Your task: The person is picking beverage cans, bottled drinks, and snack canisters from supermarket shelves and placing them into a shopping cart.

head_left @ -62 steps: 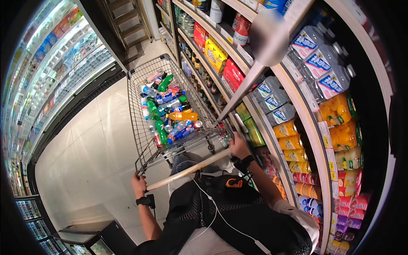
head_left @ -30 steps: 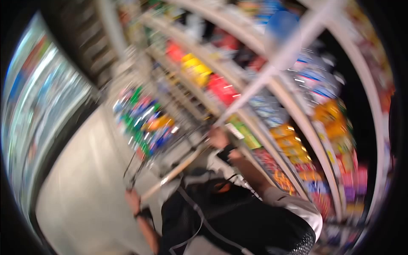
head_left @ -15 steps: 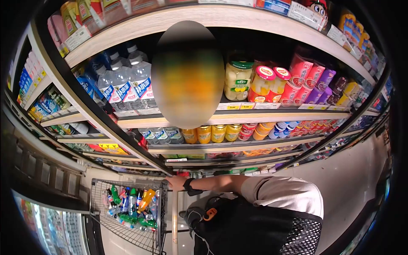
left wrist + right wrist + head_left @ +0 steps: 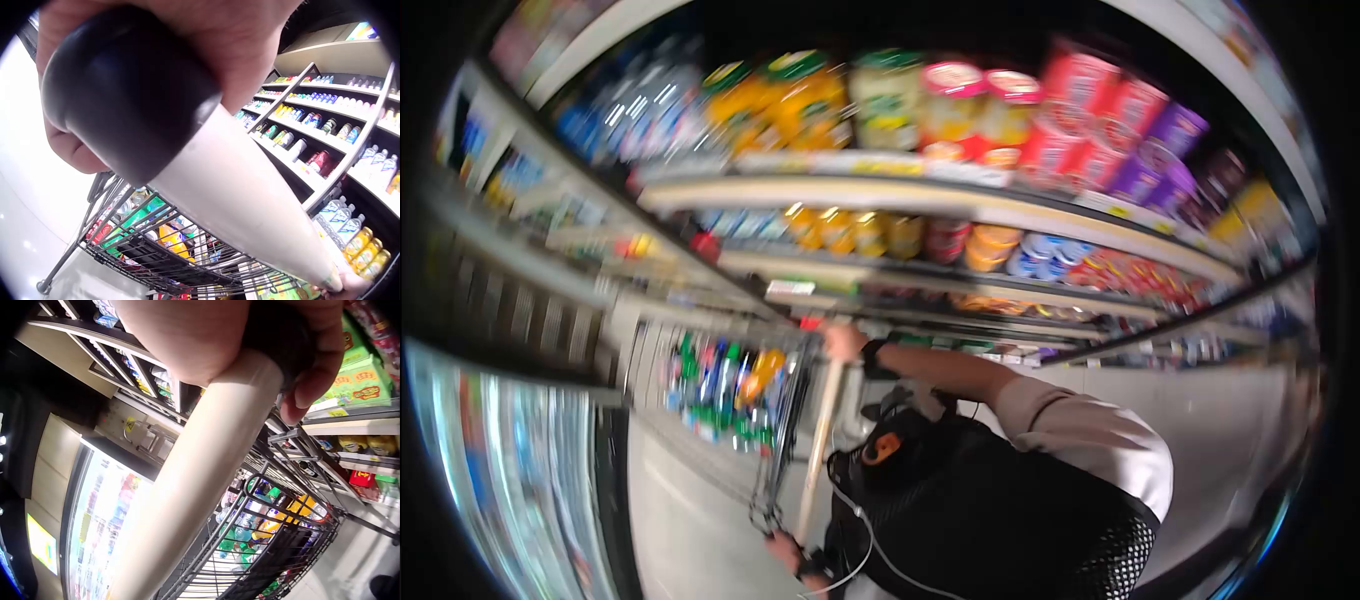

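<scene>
My right hand grips the far end of the shopping cart handle, close to the shelf edge. In the head view's lower part, my left hand is at the near end of that handle. The left wrist view shows its fingers curled round the handle's black end cap. In the right wrist view, the right hand's fingers also wrap a black end, with the pale bar running away below. Drink bottles, green, blue and orange, lie heaped in the wire cart.
Store shelves curve across the front, with jars, cups and water bottles. A lit refrigerated case stands on the left, near a ladder-like slatted thing. Tiled floor extends to the right.
The head view has swung right to face the shelves, then dipped slightly, blurring the scene. The cart now appears at left. My left hand came back into the head view; both hands keep the handle.
</scene>
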The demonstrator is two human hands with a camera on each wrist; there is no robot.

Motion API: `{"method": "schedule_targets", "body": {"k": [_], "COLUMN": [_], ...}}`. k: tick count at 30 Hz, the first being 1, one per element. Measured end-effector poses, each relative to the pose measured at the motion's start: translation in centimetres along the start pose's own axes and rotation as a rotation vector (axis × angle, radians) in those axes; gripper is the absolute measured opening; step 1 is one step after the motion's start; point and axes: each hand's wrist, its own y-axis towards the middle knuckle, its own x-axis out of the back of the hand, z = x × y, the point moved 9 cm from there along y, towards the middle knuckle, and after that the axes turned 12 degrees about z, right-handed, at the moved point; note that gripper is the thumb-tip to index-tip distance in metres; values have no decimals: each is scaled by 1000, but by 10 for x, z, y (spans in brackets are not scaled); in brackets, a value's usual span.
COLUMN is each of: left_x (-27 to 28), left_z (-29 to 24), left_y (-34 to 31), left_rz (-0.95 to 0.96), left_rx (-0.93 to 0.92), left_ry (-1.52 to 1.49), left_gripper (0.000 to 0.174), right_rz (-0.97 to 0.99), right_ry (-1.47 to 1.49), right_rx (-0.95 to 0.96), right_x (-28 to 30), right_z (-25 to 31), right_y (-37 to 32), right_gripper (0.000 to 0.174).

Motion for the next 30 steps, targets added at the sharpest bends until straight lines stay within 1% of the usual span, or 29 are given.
{"method": "schedule_targets", "body": {"k": [1,2,3,4,5,6,7,8,9,11,13,15,16,17,18,19,21,23,24,27,28,29,30], "left_x": [-18,-9,-32,-47,-55,-58,-66,-79,-84,-102,-112,-108,-109,-112,-115,-109,-110,-124,-133,-149,-146,-144,-140], "left_z": [51,85,36,53,97,11,13,22,13,34,43,39,42,45,47,40,35,63,75,93,89,87,88], "left_y": [29,-33,0,7,-36,-25,-16,-18,-8,-35,-54,-75,-86,-100,-112,-127,-151,-154,-161,-185,-195,-200,-207], "left_rz": [77,-248,50,-24,-83,43,-40,-30,-1,12,31,-85,-78,-30,17,22,112,101,80,99,82,84,92], "left_rx": [-67,-185,-78,-195,-136,-166,-286,-216,-185,-161,-167,-285,-283,-229,-174,-173,-96,-137,-170,-171,-196,-196,-157], "left_ry": [-6,-206,-154,-131,-224,-224,-238,-266,-267,-322,-359,-219,-216,-223,-228,-222,-333,-254,-195,-215,-159,-159,-123], "left_gripper": [31,27,24,22,22,21,21,20,20,19,18,15,15,14,13,13,14,15,17,20,27,27,30], "right_rz": [-120,28,-177,-168,-131,-116,-193,-157,-210,-183,-183,-191,-162,-134,-170,-172,-175,-222,-202,-164,-167,-168,-185], "right_ry": [-283,-320,-167,-281,-472,-226,-326,-441,-389,-460,-482,-496,-371,-246,-195,-192,-210,-177,-184,-138,-146,-156,-107], "right_rx": [43,64,-111,-61,157,-258,-150,-150,-188,-179,-166,-158,-222,-285,-307,-315,-303,-307,-326,-388,-381,-368,-349], "right_x": [3,-55,45,53,16,74,85,81,107,104,107,113,111,108,106,104,103,104,106,105,103,103,105], "right_z": [-15,-10,36,23,13,57,34,31,9,24,22,19,11,-1,-8,-9,-7,-22,-24,-21,-15,-13,-21], "right_y": [-10,-12,-70,-86,-94,-126,-133,-133,-151,-186,-208,-231,-247,-264,-280,-288,-304,-334,-346,-385,-394,-397,-400], "right_gripper": [33,26,22,24,24,27,30,34,35,36,35,33,32,30,29,29,29,30,30,32,33,35,35]}}
